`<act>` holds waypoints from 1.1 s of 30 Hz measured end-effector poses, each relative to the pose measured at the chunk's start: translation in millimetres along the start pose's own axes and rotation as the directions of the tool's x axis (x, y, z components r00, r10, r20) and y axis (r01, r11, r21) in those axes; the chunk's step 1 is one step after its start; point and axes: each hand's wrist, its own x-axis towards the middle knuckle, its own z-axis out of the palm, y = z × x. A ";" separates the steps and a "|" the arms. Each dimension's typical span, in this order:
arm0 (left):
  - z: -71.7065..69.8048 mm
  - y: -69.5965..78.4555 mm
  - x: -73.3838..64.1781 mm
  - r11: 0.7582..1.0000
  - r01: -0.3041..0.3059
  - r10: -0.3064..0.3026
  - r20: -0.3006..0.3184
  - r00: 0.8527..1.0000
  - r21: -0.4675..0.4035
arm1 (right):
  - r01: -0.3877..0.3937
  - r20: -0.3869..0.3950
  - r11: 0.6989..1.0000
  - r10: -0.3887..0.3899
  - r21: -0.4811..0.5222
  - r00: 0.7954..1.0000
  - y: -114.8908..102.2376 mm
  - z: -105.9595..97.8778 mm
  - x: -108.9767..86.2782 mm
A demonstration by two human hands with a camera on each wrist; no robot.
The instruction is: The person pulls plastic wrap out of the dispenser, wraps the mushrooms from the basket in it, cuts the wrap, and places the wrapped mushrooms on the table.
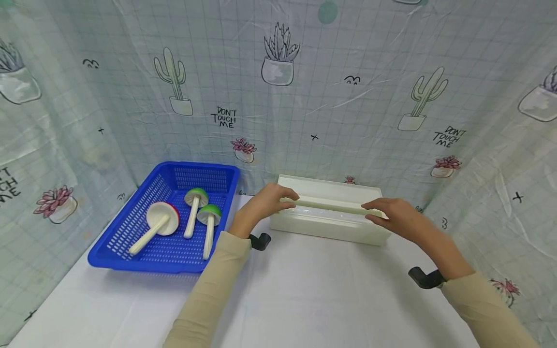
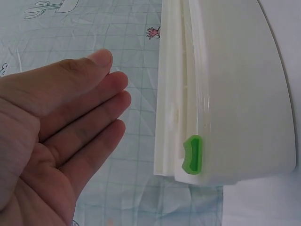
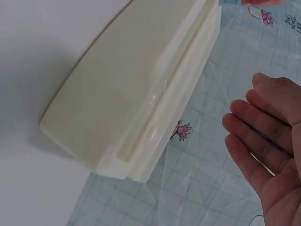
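The person's left grip (image 1: 271, 199) and right grip (image 1: 398, 217) both hang loosely spread and hold nothing, thumbs parted from the fingers, with the long white case (image 1: 330, 230) on the tabletop (image 1: 287, 290) just beyond and between them, apart from both. It looks to me like light, stiff plastic, a little slippery on its smooth sides, so I'd take it by the two ends, minding the small green tab (image 2: 192, 154) nearest the left grip.
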 end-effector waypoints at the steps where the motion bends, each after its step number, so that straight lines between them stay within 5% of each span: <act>1: -0.8 -0.2 1.1 1.000 0.000 0.000 0.009 1.000 -0.002 | -0.002 0.015 1.000 0.002 0.005 1.000 1.2 -1.2 0.9; 9: -4.8 -2.0 13.0 1.000 0.017 -0.016 0.088 0.996 -0.009 | -0.049 0.170 0.998 0.043 0.029 0.985 14.0 -5.5 6.3; 22: 3.8 -21.6 37.9 0.997 0.003 0.013 0.191 0.981 -0.083 | -0.067 0.314 0.996 0.045 0.058 0.948 28.2 -4.0 16.6; 28: 18.3 -29.3 46.4 0.999 -0.040 0.046 0.199 0.979 -0.035 | -0.025 0.422 0.996 -0.016 0.091 0.907 39.1 10.1 27.1; 33: 25.4 -29.5 49.0 1.000 -0.012 0.010 0.208 0.978 0.011 | -0.037 0.500 0.995 -0.016 0.096 0.866 44.5 18.9 33.6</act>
